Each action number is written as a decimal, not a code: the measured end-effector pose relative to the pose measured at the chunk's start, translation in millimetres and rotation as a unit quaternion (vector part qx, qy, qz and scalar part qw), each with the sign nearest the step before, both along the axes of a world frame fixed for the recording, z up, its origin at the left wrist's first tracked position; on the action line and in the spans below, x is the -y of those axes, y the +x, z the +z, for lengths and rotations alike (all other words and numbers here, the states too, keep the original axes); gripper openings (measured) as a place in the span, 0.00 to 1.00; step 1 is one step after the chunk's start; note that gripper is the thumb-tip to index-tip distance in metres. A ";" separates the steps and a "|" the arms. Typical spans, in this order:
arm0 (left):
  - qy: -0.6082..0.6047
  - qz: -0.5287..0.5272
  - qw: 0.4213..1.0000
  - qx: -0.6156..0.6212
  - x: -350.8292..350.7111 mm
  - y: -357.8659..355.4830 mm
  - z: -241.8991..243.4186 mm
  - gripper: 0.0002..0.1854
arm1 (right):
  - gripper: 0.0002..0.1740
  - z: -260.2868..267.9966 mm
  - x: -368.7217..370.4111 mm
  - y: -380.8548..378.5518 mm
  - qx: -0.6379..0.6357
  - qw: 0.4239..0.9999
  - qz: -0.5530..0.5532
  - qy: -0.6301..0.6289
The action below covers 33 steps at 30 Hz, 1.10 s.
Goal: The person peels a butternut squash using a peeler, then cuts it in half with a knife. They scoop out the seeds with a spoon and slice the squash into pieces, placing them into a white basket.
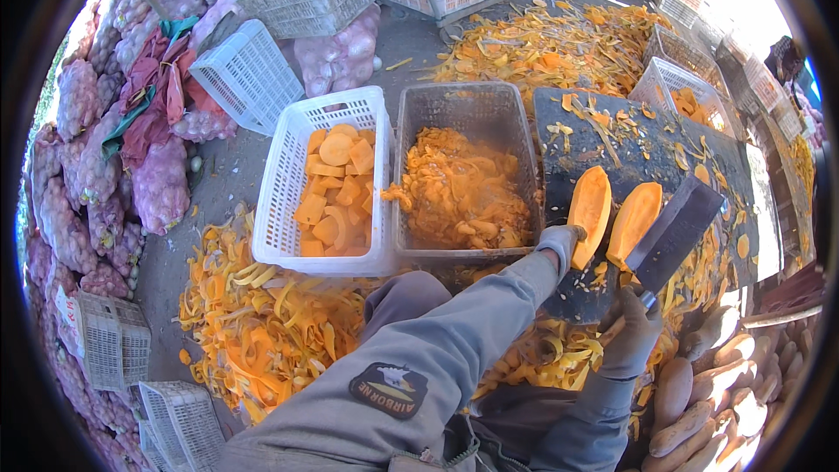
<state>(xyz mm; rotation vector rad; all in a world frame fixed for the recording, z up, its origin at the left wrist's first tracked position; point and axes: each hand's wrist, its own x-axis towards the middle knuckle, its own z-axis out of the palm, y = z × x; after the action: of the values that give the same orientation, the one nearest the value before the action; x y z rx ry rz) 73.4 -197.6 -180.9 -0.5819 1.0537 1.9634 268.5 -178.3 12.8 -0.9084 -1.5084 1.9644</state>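
Observation:
My left hand (559,241), in a grey glove, grips the lower end of a peeled, hollowed squash half (590,210). To its right lies a second squash half (634,219) on a dark cutting board (577,157). My right hand (632,331), also gloved, is closed around the handle of a cleaver (678,226). The wide blade points up and to the right and covers part of the second half's right edge; I cannot tell whether they touch. Seeds and scraps of peel are scattered over the board.
Left of the board are a grey crate (462,95) of squash pulp and a white crate (278,210) of cut squash pieces. Peel heaps (275,321) cover the ground. Whole squashes (675,390) lie at lower right. Net bags of bulbs (160,183) are piled at left.

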 end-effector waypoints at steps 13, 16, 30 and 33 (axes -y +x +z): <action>-0.055 0.040 0.967 -0.245 262.5 47.0 194.1 0.17 | 0.14 -3.3 120.3 -117.0 -0.084 0.975 0.200 -0.056; -0.010 0.115 0.958 -0.264 306.5 58.3 186.4 0.24 | 0.17 17.9 184.9 -127.4 -0.101 0.962 0.238 -0.090; -0.140 0.246 0.940 -0.190 442.8 64.5 169.4 0.16 | 0.10 -6.0 310.2 -188.4 0.002 0.923 0.354 0.148; -0.199 0.265 0.923 -0.196 480.0 44.5 143.5 0.16 | 0.10 51.7 325.7 -171.2 -0.127 0.925 0.346 0.098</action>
<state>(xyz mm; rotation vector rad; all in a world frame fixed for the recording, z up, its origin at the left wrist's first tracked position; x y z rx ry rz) 117.9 -677.6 -37.4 -0.7728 1.7117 2.4133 97.3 -503.9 64.5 -0.0035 -1.9885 2.2120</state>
